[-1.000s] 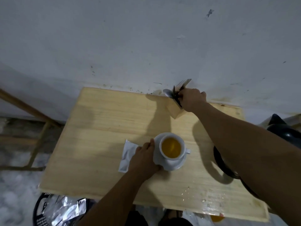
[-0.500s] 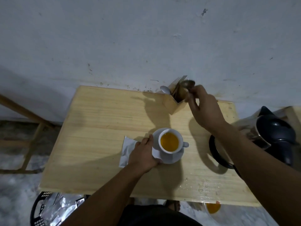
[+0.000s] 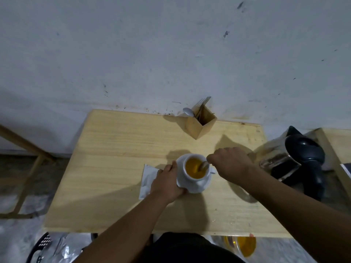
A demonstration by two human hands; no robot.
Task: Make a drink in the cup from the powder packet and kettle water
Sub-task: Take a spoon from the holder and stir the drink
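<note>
A white cup (image 3: 191, 176) full of orange liquid stands on a white saucer (image 3: 201, 187) in the middle of the wooden table (image 3: 117, 168). My left hand (image 3: 167, 182) grips the saucer's left rim. My right hand (image 3: 230, 162) is closed on a spoon (image 3: 202, 165) whose bowl dips into the drink. A white powder packet (image 3: 147, 180) lies flat to the left of the saucer, partly under my left hand. The steel kettle (image 3: 296, 158) with a black lid and handle stands at the table's right edge.
A wooden cutlery holder (image 3: 200, 124) with forks and a spoon stands at the back by the wall. A black basket (image 3: 43, 245) with foil wrappers sits on the floor at lower left. An orange container (image 3: 241, 245) shows below the table's front edge.
My right hand drew a spoon out of the cutlery holder, came back to the cup and put the spoon into the drink. My left hand stayed on the saucer.
</note>
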